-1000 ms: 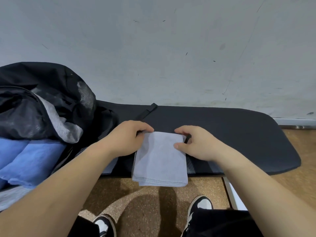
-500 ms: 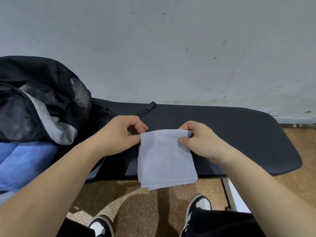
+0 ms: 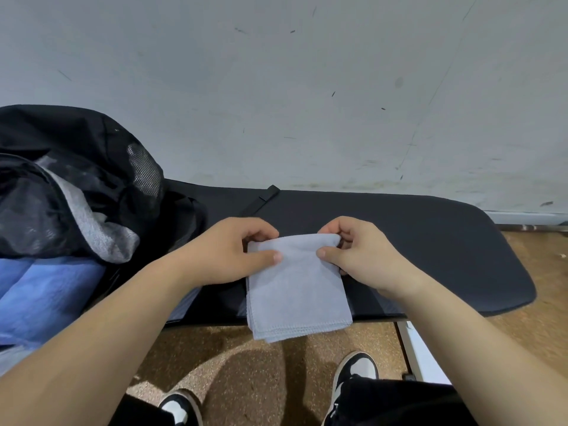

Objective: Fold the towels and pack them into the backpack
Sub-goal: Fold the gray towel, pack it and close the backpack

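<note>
A folded light grey towel (image 3: 296,290) lies on the black padded bench (image 3: 430,241), its near end hanging over the front edge. My left hand (image 3: 227,253) pinches the towel's far left corner, thumb on top. My right hand (image 3: 359,253) pinches the far right corner the same way. The far edge is lifted slightly off the bench. The black backpack (image 3: 76,179) stands open at the left, with a blue towel (image 3: 46,296) and a grey towel (image 3: 98,235) inside it.
A grey wall rises right behind the bench. Brown speckled floor lies below, with my two black-and-white shoes (image 3: 353,373) on it. A white bench leg (image 3: 421,355) stands at the lower right. A black strap (image 3: 264,198) lies on the bench behind my hands.
Both hands have gone from pressing the towel flat to pinching its far corners, and the far edge has risen. The towel has shifted slightly to the right.
</note>
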